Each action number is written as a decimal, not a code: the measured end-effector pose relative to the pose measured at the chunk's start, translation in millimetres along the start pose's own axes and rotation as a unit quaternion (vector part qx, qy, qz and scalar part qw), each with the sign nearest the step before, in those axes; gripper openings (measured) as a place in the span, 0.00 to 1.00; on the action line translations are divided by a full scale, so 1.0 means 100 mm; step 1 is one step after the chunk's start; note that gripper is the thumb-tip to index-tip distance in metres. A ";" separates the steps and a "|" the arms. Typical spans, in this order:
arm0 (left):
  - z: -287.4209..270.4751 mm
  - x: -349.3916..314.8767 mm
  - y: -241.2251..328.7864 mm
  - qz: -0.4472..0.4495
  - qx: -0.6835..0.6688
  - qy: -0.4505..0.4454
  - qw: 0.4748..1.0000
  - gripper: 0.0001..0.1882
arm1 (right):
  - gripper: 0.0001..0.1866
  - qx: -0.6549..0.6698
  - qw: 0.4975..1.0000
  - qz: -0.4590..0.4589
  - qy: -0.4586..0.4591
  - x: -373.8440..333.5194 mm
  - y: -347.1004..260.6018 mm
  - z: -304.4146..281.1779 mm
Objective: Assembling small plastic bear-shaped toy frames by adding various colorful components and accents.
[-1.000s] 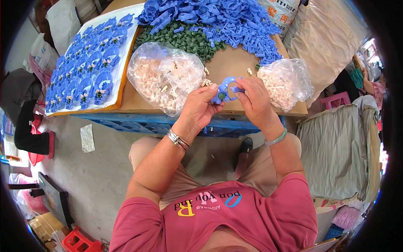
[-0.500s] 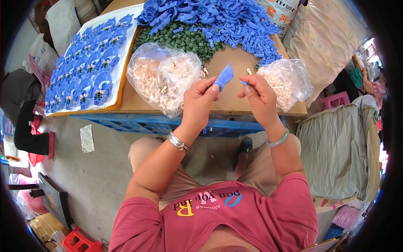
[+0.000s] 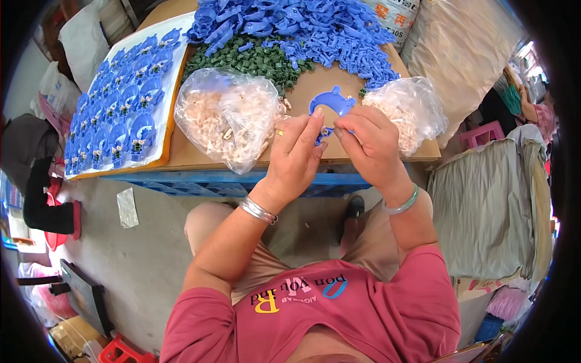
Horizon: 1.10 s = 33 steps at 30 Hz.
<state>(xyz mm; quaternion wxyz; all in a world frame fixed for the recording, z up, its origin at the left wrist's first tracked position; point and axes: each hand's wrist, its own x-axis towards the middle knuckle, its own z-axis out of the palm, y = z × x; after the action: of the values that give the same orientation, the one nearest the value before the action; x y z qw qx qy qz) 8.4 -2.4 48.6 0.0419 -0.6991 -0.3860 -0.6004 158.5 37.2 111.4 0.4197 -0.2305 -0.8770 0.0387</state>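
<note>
Over the table's near edge, my left hand [image 3: 296,145] pinches a blue plastic part [image 3: 333,98] between thumb and fingers. Its curved, bowl-like rim arches above my fingertips, and its lower end sits between my two hands. My right hand [image 3: 372,144] is closed in a pinch against that lower end, on a small blue plastic piece mostly hidden by the fingers. Left of my hands lies a clear bag of pale pink small parts [image 3: 227,118]. A second clear bag of pale parts [image 3: 408,115] lies just beyond my right hand.
A heap of blue plastic parts [image 3: 290,24] covers the table's far side, with small green pieces [image 3: 245,65] before it. At left, a white tray with a yellow edge [image 3: 158,158] holds rows of blue assemblies [image 3: 121,124]. A blue crate [image 3: 200,186] is under the tabletop [image 3: 302,94].
My hands have come together; the right moved left to meet the blue part. That part has turned, now showing its curved rim. The view has shifted slightly.
</note>
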 end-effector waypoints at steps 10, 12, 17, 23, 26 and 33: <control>0.02 -0.03 0.00 0.063 -0.021 -0.053 0.996 0.32 | 0.05 -0.038 0.988 -0.062 -0.139 0.11 0.01 -0.10; 0.02 -0.04 0.00 0.062 -0.025 -0.052 0.996 0.32 | 0.04 -0.064 0.984 -0.053 -0.155 0.10 0.00 -0.09; 0.01 -0.03 0.00 0.075 -0.045 -0.061 0.994 0.32 | 0.03 -0.050 0.979 -0.069 -0.187 0.14 0.02 -0.11; -0.03 -0.03 0.02 0.058 -0.088 -0.077 0.992 0.33 | 0.03 -0.007 0.968 -0.120 -0.219 0.16 0.09 -0.18; -0.02 -0.05 0.02 0.027 -0.105 -0.096 0.989 0.32 | 0.05 0.001 0.969 -0.117 -0.217 0.13 0.11 -0.17; 0.00 -0.04 -0.02 0.082 -0.073 -0.089 0.990 0.33 | 0.02 -0.079 0.974 -0.065 -0.201 0.07 0.01 -0.14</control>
<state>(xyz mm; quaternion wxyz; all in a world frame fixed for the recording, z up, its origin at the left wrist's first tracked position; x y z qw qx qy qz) 7.3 -2.6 44.0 0.0056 -0.7800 -0.2848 -0.5572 165.4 39.9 125.3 0.2170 -0.1929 -0.9568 -0.0130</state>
